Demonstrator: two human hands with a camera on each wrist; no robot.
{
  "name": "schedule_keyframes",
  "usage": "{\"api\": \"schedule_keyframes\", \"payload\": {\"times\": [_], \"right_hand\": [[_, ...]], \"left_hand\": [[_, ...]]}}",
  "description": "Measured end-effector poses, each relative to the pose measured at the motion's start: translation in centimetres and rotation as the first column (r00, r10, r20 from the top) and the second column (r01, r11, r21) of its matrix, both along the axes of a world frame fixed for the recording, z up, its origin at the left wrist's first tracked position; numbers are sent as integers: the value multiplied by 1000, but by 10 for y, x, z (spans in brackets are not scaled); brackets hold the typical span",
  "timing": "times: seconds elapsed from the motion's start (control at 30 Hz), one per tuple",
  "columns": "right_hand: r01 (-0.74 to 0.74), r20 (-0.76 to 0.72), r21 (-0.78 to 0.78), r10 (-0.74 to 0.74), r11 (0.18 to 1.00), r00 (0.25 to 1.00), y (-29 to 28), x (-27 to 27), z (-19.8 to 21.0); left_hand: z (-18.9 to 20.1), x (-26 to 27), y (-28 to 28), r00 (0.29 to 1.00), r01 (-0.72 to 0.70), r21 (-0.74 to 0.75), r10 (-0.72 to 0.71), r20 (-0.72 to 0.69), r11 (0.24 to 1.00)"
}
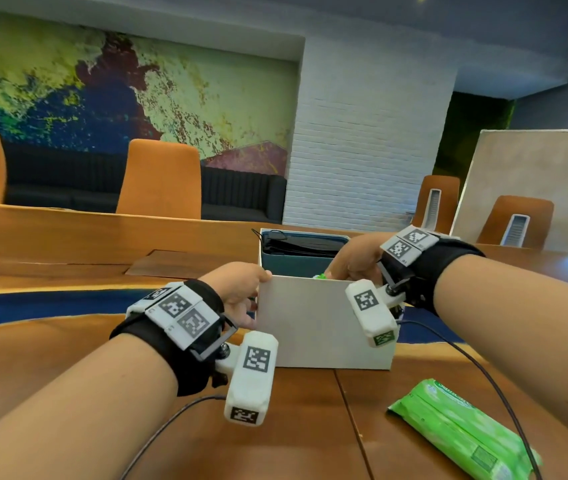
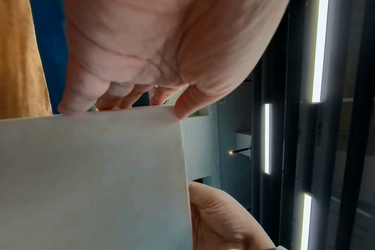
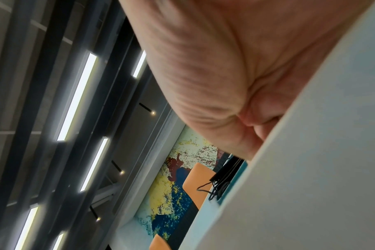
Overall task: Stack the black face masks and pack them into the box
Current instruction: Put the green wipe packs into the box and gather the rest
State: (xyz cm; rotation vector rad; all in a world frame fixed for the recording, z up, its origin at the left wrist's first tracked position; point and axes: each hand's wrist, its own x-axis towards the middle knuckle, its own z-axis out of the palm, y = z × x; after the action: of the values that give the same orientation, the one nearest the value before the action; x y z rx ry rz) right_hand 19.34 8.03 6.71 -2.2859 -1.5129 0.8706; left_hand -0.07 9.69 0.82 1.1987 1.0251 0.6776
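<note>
A box [image 1: 296,263] with a teal inside stands on the wooden table, and black face masks [image 1: 301,243] lie stacked in it, with ear loops hanging over the left rim. Its white lid [image 1: 324,323] stands raised on the near side, facing me. My left hand [image 1: 256,289] grips the lid's upper left corner, thumb on the near face and fingers behind. My right hand [image 1: 343,268] curls over the lid's top right edge. In the left wrist view my left hand [image 2: 126,108] pinches the lid [image 2: 86,177]. In the right wrist view my right hand [image 3: 257,121] presses the lid [image 3: 300,169], and the masks [image 3: 224,177] show beyond.
A green pack of wet wipes [image 1: 462,431] lies on the table [image 1: 68,355] at the near right, with a black cable [image 1: 483,368] running past it. Orange chairs [image 1: 161,178] stand behind the table's far edge. A board [image 1: 525,181] leans at the right.
</note>
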Motion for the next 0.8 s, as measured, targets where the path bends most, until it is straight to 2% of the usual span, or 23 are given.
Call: {"api": "schedule_keyframes", "payload": {"times": [0.07,0.13,0.23,0.37,0.47,0.6,0.7,0.8], "right_hand": [[-38,37,-93,41,995,998,-1,-3,1],[-66,-66,-143,57,987,996,-2,-2,1],[-34,-232,-127,3,991,973,-5,-2,1],[85,-389,58,-56,995,919,-10,7,1],[99,-457,261,32,960,889,-21,17,3],[166,-530,450,112,877,840,-57,35,8],[224,-555,449,74,865,829,-90,56,7],[294,-552,380,-40,877,833,-123,79,-4]], "left_hand": [[0,-1,0,1000,12,-7,-12,10,1000],[0,-2,-1,1000,13,-13,-13,25,1000],[0,-3,-2,999,17,-21,-16,45,1000],[-2,-3,-1,999,3,-11,-3,45,1000],[-2,-2,-5,997,-68,30,67,31,997],[3,0,-18,981,-167,203,184,-64,965],[11,10,-35,992,-25,219,53,-119,975],[11,34,-54,964,156,236,-97,-247,959]]}}
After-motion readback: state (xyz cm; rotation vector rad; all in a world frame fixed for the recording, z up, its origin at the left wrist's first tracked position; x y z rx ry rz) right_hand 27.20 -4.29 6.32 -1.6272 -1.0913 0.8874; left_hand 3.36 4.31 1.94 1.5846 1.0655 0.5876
